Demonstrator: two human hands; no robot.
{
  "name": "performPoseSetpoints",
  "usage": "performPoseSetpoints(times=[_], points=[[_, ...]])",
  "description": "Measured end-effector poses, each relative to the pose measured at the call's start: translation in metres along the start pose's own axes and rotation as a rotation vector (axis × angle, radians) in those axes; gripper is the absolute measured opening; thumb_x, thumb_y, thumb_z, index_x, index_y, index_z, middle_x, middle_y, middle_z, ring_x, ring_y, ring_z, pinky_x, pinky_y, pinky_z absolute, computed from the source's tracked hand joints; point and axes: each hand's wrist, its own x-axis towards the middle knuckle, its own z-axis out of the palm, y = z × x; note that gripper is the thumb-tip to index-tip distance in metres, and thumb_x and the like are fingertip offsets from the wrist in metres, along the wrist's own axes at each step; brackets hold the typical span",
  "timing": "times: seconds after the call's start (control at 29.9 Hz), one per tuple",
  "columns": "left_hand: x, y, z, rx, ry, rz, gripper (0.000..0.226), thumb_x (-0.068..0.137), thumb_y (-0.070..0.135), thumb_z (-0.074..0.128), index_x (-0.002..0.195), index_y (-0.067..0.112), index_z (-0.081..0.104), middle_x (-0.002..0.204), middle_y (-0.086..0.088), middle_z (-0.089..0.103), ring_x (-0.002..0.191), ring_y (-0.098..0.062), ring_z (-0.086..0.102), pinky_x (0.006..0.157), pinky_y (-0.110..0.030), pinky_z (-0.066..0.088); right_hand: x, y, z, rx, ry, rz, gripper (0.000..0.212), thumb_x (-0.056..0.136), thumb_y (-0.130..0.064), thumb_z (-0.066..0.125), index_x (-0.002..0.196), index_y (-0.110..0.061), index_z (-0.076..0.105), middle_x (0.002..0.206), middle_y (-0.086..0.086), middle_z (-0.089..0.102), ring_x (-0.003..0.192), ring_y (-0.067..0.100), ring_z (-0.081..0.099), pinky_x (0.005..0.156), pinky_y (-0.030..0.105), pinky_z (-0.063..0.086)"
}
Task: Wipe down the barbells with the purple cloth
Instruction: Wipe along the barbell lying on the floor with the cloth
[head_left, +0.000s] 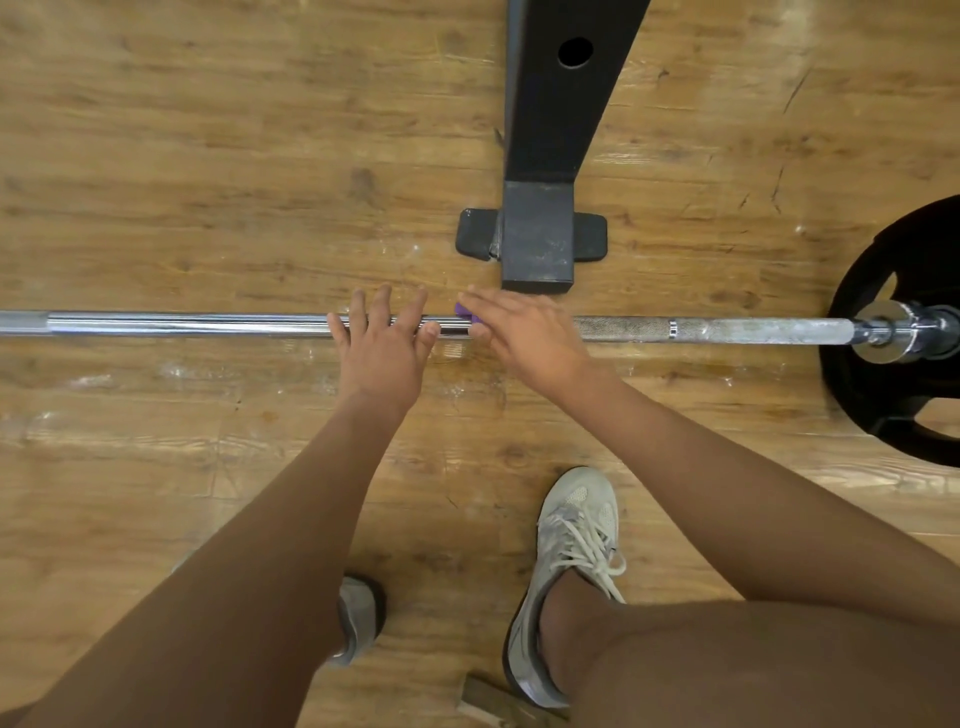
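1. Purple cloth (464, 312): a small scrap shows, pressed on the barbell (208, 323) mid-shaft. The right hand (524, 335) pinches it with fingers over, thumb under.
2. Barbell: round steel, smooth chrome on the left, rough knurl on the right, lying on the wood-grain floor (156, 156).
3. Left hand (382, 345): fingers straight and spread, resting on the bar just beside the cloth.
4. Black round plate (893, 405) on the right end; black square post (550, 130) beyond.

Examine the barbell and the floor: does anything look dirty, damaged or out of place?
Yes. On the barbell, the right stretch beside the weight plate is coated whitish and dull, unlike the shiny left part. The wooden floor bears dark scratches near the plate and white smudges near the bar.
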Motion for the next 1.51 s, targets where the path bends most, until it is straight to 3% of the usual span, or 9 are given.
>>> performPoseSetpoints(times=[0.23, 0.4, 0.57, 0.67, 0.77, 0.97, 1.2, 1.3, 1.51], points=[[0.002, 0.001, 0.0, -0.006, 0.015, 0.001, 0.053, 0.107, 0.049, 0.024, 0.158, 0.036, 0.027, 0.166, -0.009, 0.019, 0.154, -0.035, 0.003, 0.12, -0.061, -0.002, -0.035, 0.003, 0.022, -0.053, 0.286, -0.149, 0.065, 0.08, 0.009, 0.074, 0.139, -0.013, 0.06, 0.144, 0.006, 0.058, 0.134, 0.03, 0.054, 0.11, 0.047, 0.042], [0.002, 0.002, 0.0, 0.001, 0.032, 0.004, 0.052, 0.107, 0.048, 0.025, 0.157, 0.035, 0.028, 0.165, -0.01, 0.022, 0.154, -0.035, 0.005, 0.12, -0.062, -0.001, -0.038, 0.007, 0.02, -0.143, 0.297, -0.197, 0.052, 0.087, -0.006, 0.075, 0.136, -0.018, 0.062, 0.142, 0.004, 0.06, 0.129, 0.03, 0.056, 0.1, 0.046, 0.048], [0.004, 0.002, -0.001, -0.005, 0.016, 0.0, 0.052, 0.107, 0.049, 0.024, 0.157, 0.035, 0.028, 0.165, -0.01, 0.022, 0.154, -0.035, 0.005, 0.119, -0.062, -0.001, -0.009, 0.005, -0.003, -0.048, 0.082, -0.053, 0.073, 0.093, -0.035, 0.068, 0.155, -0.021, 0.033, 0.154, 0.004, 0.039, 0.136, 0.025, 0.041, 0.102, 0.041, 0.037], [0.005, 0.001, -0.001, -0.001, 0.015, 0.0, 0.053, 0.107, 0.05, 0.024, 0.158, 0.036, 0.027, 0.165, -0.009, 0.022, 0.154, -0.035, 0.004, 0.119, -0.061, -0.002, -0.004, 0.004, -0.002, -0.071, -0.006, -0.013, 0.064, 0.101, -0.042, 0.055, 0.157, -0.023, 0.03, 0.158, -0.002, 0.039, 0.144, 0.02, 0.034, 0.109, 0.04, 0.029], [0.006, 0.0, -0.002, -0.006, 0.013, 0.003, 0.053, 0.107, 0.05, 0.023, 0.158, 0.036, 0.026, 0.165, -0.01, 0.021, 0.154, -0.035, 0.003, 0.12, -0.061, -0.003, -0.009, 0.008, 0.001, -0.049, -0.001, 0.008, 0.057, 0.105, -0.04, 0.048, 0.157, -0.027, 0.031, 0.16, -0.005, 0.039, 0.149, 0.019, 0.031, 0.122, 0.04, 0.015], [0.007, 0.001, 0.0, -0.004, 0.016, 0.014, 0.053, 0.107, 0.05, 0.021, 0.158, 0.036, 0.026, 0.165, -0.01, 0.021, 0.154, -0.035, 0.002, 0.12, -0.061, -0.003, -0.019, 0.011, 0.002, -0.004, 0.148, 0.204, 0.044, 0.105, -0.037, 0.049, 0.146, -0.022, 0.05, 0.143, -0.003, 0.058, 0.129, 0.021, 0.051, 0.106, 0.037, 0.03], [0.01, 0.0, -0.002, -0.012, 0.012, 0.01, 0.053, 0.107, 0.051, 0.021, 0.158, 0.036, 0.026, 0.165, -0.01, 0.02, 0.154, -0.035, 0.001, 0.12, -0.062, -0.003, -0.019, 0.029, -0.001, -0.023, 0.07, 0.106, 0.047, 0.104, -0.037, 0.052, 0.148, -0.023, 0.048, 0.145, -0.002, 0.057, 0.132, 0.021, 0.052, 0.115, 0.042, 0.029], [0.01, 0.0, 0.0, -0.001, 0.014, 0.01, 0.052, 0.107, 0.05, 0.021, 0.157, 0.036, 0.027, 0.165, -0.01, 0.021, 0.154, -0.035, 0.002, 0.12, -0.062, -0.003, -0.02, 0.029, -0.005, 0.023, 0.13, 0.216, 0.042, 0.105, -0.038, 0.049, 0.142, -0.02, 0.056, 0.137, 0.0, 0.063, 0.125, 0.023, 0.057, 0.107, 0.04, 0.032], [0.015, 0.0, 0.0, 0.01, 0.03, 0.016, 0.05, 0.107, 0.048, 0.026, 0.155, 0.036, 0.032, 0.163, -0.01, 0.026, 0.153, -0.037, 0.008, 0.118, -0.064, 0.0, -0.012, 0.01, 0.001, -0.036, 0.092, 0.074, 0.042, 0.104, -0.033, 0.052, 0.146, -0.024, 0.051, 0.146, -0.004, 0.055, 0.128, 0.023, 0.052, 0.106, 0.041, 0.034]])
